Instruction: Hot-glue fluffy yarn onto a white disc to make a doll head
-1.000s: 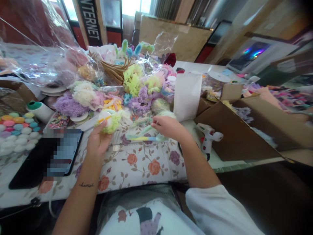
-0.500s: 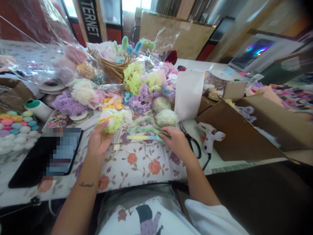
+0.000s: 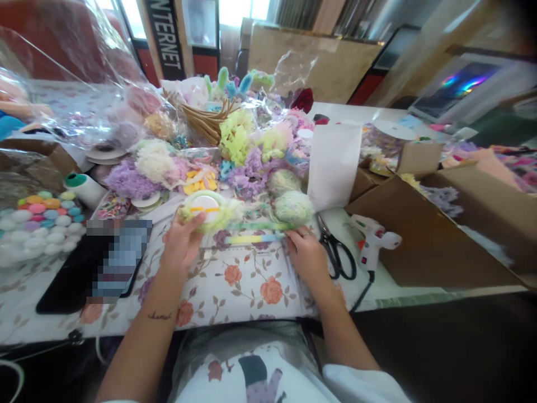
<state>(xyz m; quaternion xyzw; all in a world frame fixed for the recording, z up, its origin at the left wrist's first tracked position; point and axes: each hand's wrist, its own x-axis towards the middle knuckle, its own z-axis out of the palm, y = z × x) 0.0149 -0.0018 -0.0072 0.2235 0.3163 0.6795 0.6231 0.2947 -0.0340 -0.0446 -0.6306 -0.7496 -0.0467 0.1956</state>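
White spool: the round white spool [image 3: 211, 203], an orange-yellow band across its face, is held up at the left end of the work, with a frill of yellow-green yarn [image 3: 224, 218] around it.
Left hand: the left hand [image 3: 181, 242] is clamped on the spool's near edge, thumb on the face; the other fingers are mostly hidden behind.
Green strand: a pale green strand [image 3: 255, 226] lies beyond the near edge of the table, its long axis running left to right between the two hands.
Right hand: the right hand [image 3: 308, 251] is nearer the strand's right end, which lies at the fingertips, ahead and to their left. The fingers are bunched close together; whether they pinch the strand, I cannot tell.
Yellow-and-blue stick: the stick [image 3: 249, 239] lies just on the near side of the strand, roughly parallel to it.
Yarn balls: two fuzzy green balls [image 3: 293, 207] sit just beyond the right hand.
Scissors and glue gun: the black-handled scissors [image 3: 339, 257] lie right of that hand, the white glue gun [image 3: 371, 240] farther right.
Cardboard box: the open box [image 3: 413, 235] at right holds white and lilac fluffy stuff [image 3: 442, 198].
Small tray: the tray [image 3: 112, 208] at left holds tiny mixed-colour pieces, too small to name.
Pom-poms: coloured and white pom-poms [image 3: 54, 235] are heaped left of the phone [image 3: 123, 260].
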